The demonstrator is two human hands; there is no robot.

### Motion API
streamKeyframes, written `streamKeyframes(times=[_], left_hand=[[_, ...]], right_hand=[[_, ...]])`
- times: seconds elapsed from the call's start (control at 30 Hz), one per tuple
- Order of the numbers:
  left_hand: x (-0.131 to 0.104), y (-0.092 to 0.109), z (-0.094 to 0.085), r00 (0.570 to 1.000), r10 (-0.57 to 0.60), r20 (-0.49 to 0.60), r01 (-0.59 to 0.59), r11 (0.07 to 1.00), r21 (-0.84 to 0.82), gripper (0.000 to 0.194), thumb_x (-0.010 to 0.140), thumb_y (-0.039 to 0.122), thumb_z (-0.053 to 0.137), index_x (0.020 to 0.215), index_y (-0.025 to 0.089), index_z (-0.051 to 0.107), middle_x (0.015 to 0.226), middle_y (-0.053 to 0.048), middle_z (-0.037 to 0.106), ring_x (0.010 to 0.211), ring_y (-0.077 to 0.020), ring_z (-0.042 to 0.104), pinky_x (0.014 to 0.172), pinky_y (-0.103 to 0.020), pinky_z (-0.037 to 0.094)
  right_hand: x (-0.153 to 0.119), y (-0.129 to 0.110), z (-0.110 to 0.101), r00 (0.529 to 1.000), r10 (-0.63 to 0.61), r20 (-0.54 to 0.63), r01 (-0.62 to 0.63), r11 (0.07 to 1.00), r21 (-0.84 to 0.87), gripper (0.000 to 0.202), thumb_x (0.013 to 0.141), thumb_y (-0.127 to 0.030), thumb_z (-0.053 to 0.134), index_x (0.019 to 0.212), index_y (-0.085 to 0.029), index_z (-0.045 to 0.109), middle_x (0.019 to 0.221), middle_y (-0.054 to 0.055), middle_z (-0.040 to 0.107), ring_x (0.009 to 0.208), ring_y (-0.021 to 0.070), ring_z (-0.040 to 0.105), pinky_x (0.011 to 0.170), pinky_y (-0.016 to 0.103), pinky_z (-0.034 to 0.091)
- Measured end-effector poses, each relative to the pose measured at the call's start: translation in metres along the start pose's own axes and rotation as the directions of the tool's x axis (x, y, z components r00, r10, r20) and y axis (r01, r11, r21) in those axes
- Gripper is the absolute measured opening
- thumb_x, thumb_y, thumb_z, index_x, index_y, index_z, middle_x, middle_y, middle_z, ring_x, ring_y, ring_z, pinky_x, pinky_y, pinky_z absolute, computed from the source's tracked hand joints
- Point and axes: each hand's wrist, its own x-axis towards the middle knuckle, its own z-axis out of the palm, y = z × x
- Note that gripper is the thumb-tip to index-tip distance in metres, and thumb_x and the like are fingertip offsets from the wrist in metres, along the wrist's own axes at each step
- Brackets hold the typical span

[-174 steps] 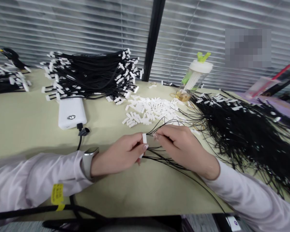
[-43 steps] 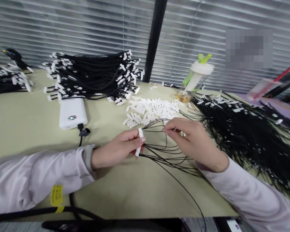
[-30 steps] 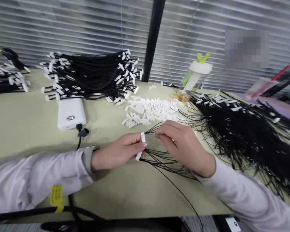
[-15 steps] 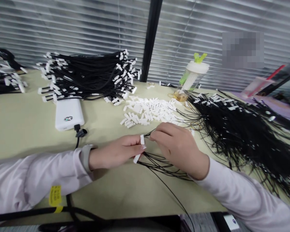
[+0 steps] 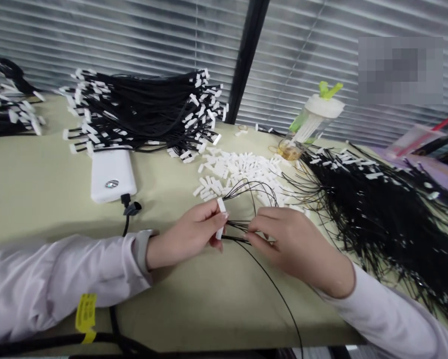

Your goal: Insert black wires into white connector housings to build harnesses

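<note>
Between the thumb and fingers of my left hand (image 5: 192, 230) is a white connector (image 5: 221, 219), held upright. Thin black wires (image 5: 237, 225) run from it to the right. My right hand (image 5: 294, 242) pinches some of these wires a short way from the connector. Other wires loop up behind, and one long strand curves down to the table's front edge. Beyond my hands lies a heap of small white connectors (image 5: 242, 167).
A stack of black cables with white ends (image 5: 145, 109) stands at the back left, behind a white power bank (image 5: 113, 174). A lidded bottle (image 5: 313, 122) stands behind the heap. Loose black wires (image 5: 388, 214) cover the right side. A black cable (image 5: 59, 341) crosses the front left.
My right hand has moved down and right, its fingers now on the middle wires. The connector sits straighter in my left hand, and some wires loop up behind it. The view has shifted slightly.
</note>
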Motion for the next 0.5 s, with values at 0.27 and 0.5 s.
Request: streamKeyframes(times=[0.27,0.5], left_hand=[[0.009,0.003,-0.013,0.996,-0.083,0.043,0.084,0.996,-0.012,0.022,0.084,0.034,0.040,0.070,0.018,0.040,0.059,0.005,0.050,0.054,-0.0101,0.057,0.055,-0.025,0.046],[0.006,0.005,-0.012,0.994,-0.057,0.092,0.043,0.988,0.150,0.019,0.086,0.032,0.034,0.073,0.019,0.039,0.064,0.003,0.048,0.054,-0.0099,0.055,0.053,-0.024,0.045]], right_hand=[[0.015,0.027,-0.047,0.948,0.311,0.069,-0.291,0.932,-0.215,0.017,0.074,-0.020,0.049,0.061,-0.020,0.059,0.047,-0.001,0.052,0.044,0.0091,0.042,0.049,0.025,0.029],[0.001,0.057,-0.064,0.568,0.677,-0.468,-0.419,0.728,0.543,0.023,0.075,-0.019,0.055,0.097,-0.014,0.062,0.085,0.012,0.063,0.075,0.0162,0.059,0.066,0.031,0.043]])
